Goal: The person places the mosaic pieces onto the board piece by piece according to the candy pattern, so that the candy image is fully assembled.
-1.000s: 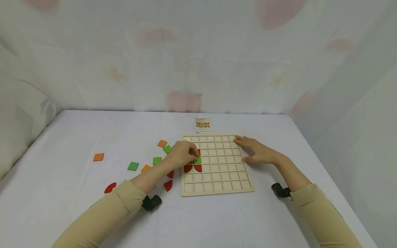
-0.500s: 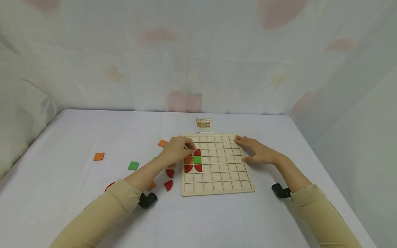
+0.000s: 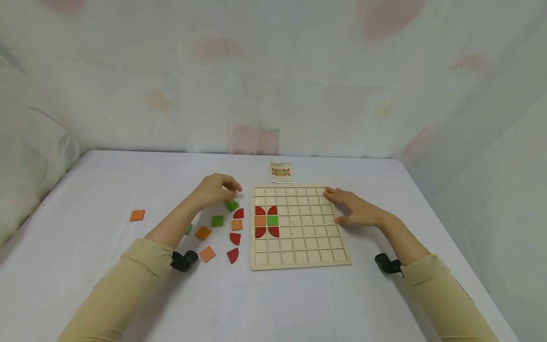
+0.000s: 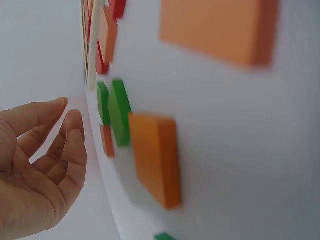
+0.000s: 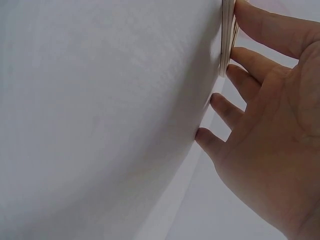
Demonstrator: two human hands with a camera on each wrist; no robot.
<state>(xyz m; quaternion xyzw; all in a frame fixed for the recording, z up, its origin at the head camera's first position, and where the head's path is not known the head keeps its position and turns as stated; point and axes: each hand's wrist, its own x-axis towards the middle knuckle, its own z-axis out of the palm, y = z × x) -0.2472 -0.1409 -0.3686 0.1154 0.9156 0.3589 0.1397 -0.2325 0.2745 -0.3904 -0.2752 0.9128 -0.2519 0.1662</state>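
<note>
My left hand (image 3: 215,189) hovers over the loose tiles left of the board, fingers relaxed and a gap between thumb and fingertips in the left wrist view. Just under it lies a green square tile (image 3: 232,205); an orange tile near there is hidden by the hand in the head view. The wooden grid board (image 3: 305,259) holds red quarter-circle tiles (image 3: 273,232) in two columns, with an orange square tile (image 3: 260,221) and a green square tile (image 3: 272,220) between them. My right hand (image 3: 356,208) rests with spread fingers at the board's right edge, fingertips touching it.
Loose red quarter-circles (image 3: 232,255), orange squares (image 3: 207,254) and green squares (image 3: 217,221) lie left of the board. One orange square (image 3: 137,215) sits farther left. A small pattern card (image 3: 282,173) lies behind the board on the white table (image 3: 299,308).
A red quarter-circle now sits in the upper left cell of the pattern, released by my left hand. That hand has moved left, off the board. My right hand stays in place.
</note>
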